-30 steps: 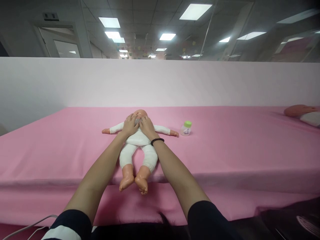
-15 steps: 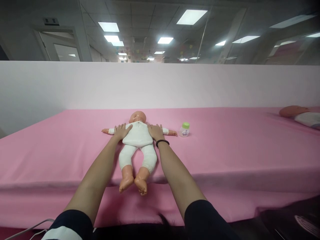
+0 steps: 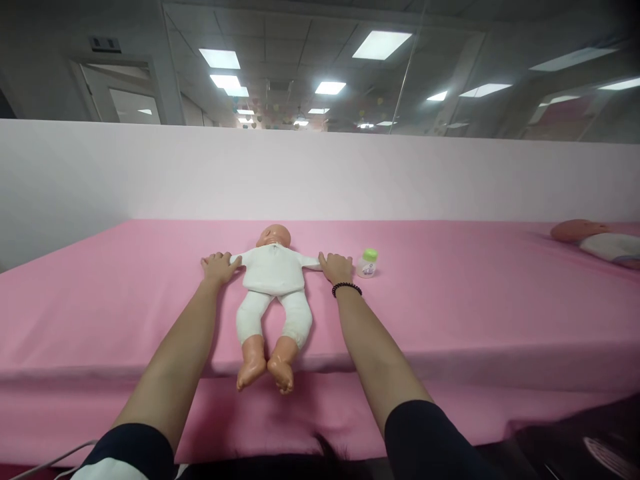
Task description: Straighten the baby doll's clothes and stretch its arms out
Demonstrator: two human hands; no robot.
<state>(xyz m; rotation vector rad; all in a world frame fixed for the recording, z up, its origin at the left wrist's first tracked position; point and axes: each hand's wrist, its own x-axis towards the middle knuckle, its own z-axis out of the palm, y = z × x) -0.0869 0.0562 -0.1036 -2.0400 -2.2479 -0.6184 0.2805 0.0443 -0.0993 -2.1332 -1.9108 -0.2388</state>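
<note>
While both bare forearms stretch forward, the left hand (image 3: 219, 267) lies palm down on the end of one outstretched sleeve of the peach plastic baby doll in a white cloth suit (image 3: 273, 270). Fingers are spread and flat, not curled round anything. The right hand (image 3: 336, 267) does the same on the other sleeve end: palm down, fingers apart, resting on top rather than clamped. Both doll hands are hidden under the palms.

The doll lies on its back near the middle of the pink cloth-covered table (image 3: 450, 313). Its bald head points away from the camera, its arms are out sideways and its legs are slightly parted. Its bare feet stick out past the table's near edge, toes up and soles toward the camera.

A black beaded bracelet (image 3: 347, 288) sits on the right wrist. Dark sleeves cover both upper arms at the bottom of the view.

A small clear plastic bottle with a green cap (image 3: 368, 263) stands upright just beside the right hand, on the side away from the doll. Cannot tell if the fingers touch it.

A second doll with a peach head and pale clothing (image 3: 595, 239) lies at the far right of the table, well apart and partly cut off. A thin white cable (image 3: 45, 460) runs along the bottom left corner. A plain white partition wall (image 3: 450, 177) stands behind the table, with lit ceiling panels above it.
</note>
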